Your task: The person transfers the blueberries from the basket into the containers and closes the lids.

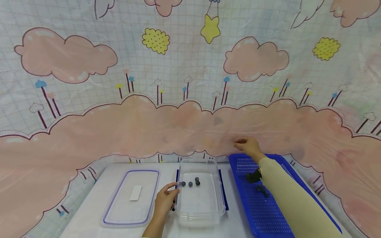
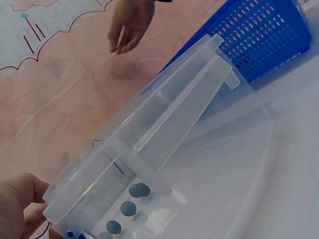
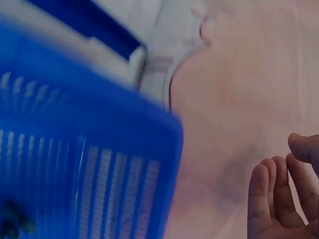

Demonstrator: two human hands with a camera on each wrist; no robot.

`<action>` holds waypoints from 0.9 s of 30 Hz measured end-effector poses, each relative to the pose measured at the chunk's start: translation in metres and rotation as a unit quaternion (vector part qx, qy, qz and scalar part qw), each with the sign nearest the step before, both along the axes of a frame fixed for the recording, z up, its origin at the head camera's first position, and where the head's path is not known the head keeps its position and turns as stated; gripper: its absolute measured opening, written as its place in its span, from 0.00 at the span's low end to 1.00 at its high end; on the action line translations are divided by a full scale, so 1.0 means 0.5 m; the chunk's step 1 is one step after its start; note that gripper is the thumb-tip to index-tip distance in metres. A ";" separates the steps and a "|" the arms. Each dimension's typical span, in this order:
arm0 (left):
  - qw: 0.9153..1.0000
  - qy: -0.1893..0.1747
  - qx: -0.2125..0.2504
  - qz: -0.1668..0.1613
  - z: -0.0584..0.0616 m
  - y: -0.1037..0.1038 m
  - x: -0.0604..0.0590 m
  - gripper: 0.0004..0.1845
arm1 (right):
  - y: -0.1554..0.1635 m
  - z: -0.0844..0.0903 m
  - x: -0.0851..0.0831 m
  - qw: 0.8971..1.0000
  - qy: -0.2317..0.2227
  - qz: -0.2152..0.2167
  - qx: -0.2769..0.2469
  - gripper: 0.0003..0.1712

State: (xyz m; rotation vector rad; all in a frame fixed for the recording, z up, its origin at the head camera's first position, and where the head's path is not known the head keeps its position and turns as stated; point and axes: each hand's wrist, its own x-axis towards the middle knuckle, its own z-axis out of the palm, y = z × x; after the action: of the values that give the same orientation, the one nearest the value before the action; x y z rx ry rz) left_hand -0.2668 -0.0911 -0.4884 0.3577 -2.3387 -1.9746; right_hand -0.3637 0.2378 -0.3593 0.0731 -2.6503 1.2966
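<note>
A clear plastic box (image 1: pixel 200 198) stands in the middle of the white table, with several small dark bluish balls (image 1: pixel 190 184) near its far left part. My left hand (image 1: pixel 165 198) grips the box's left wall between thumb and fingers; in the left wrist view the thumb (image 2: pixel 32 186) lies at its corner. Over the far end of the blue basket (image 1: pixel 250 211), my right hand (image 1: pixel 248 147) hangs in the air. Its fingers are loosely bent, with nothing seen between them in the right wrist view. Dark green lumps (image 1: pixel 262 190) lie in the basket, partly behind the right sleeve.
Left of the box lies a clear lid (image 1: pixel 122 211) with a purple-blue rim and a white rectangular piece (image 1: pixel 136 193) on it. Dark blue strips, perhaps latches, flank the box. A patterned cloth (image 1: pixel 190 129) hangs behind the table.
</note>
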 end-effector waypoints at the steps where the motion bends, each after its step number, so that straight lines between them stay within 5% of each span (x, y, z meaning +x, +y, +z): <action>1: 1.000 0.000 0.000 0.001 -0.001 -0.001 0.000 0.20 | 0.019 0.001 0.006 1.000 0.000 -0.001 -0.006 0.21; 13: 1.000 -0.002 0.003 0.001 0.003 -0.004 0.001 0.20 | 0.177 -0.061 0.058 0.998 -0.038 -0.035 -0.037 0.27; 27: 1.000 0.004 0.009 -0.006 -0.002 -0.003 -0.001 0.20 | 0.214 -0.197 0.105 0.993 -0.086 -0.064 -0.048 0.25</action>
State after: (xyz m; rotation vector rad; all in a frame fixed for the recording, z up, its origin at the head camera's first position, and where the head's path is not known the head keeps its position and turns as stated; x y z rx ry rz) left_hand -0.2674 -0.0924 -0.4893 0.3369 -2.3259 -2.0000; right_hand -0.3110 0.3448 -0.4577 -0.2294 -2.6740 1.4454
